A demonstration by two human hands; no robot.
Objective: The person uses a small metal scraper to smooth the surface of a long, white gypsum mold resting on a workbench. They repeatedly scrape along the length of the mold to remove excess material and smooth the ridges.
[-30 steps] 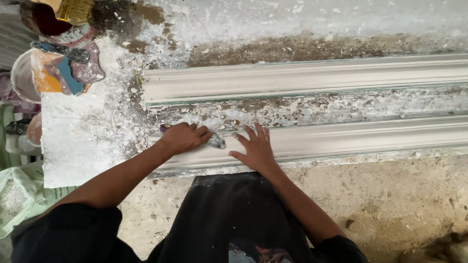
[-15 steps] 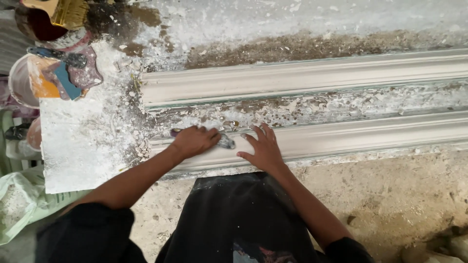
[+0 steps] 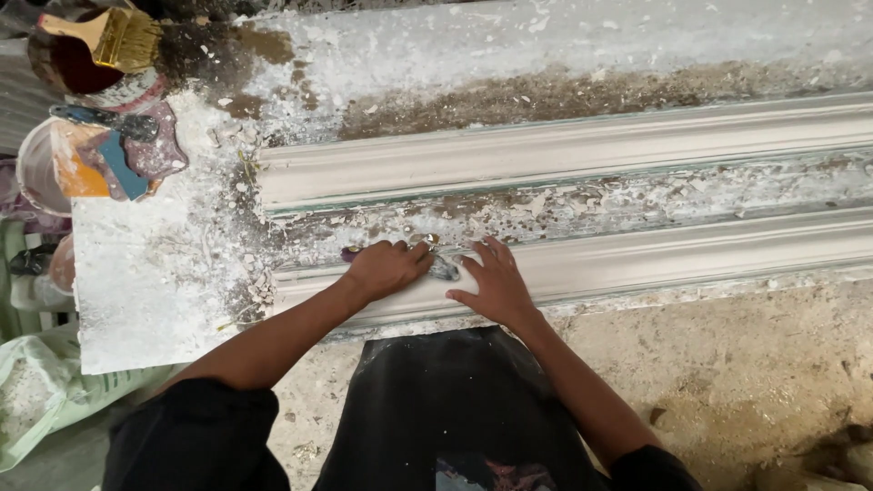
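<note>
So, two long white plaster mouldings lie side by side on a crusty, plaster-splattered surface (image 3: pixel 164 291), and the work looks somewhere mid-way to me. The near moulding (image 3: pixel 655 259) reads fairly smooth and clean along its top, but there are crumbs and flakes all along the gap between it and the far moulding (image 3: pixel 564 155), and the near edge is ragged, so I'd guess plenty of trimming and tidying is left.

Left hand (image 3: pixel 386 270) is curled shut around a small scraper tool (image 3: pixel 443 267); the grey blade tip pokes out to the right of the fist and what seems to be a purple handle end shows on the other side. Right hand (image 3: pixel 496 286) is flat, fingers spread, pressing on the near moulding just beside the blade, practically touching it. Both hands sit near the left end of that moulding.

Off in the top left corner: a paintbrush (image 3: pixel 118 36) resting on a dark tub, a white bucket (image 3: pixel 36 168) with scrapers and junk. A greenish sack (image 3: pixel 45 391) sits lower left.
</note>
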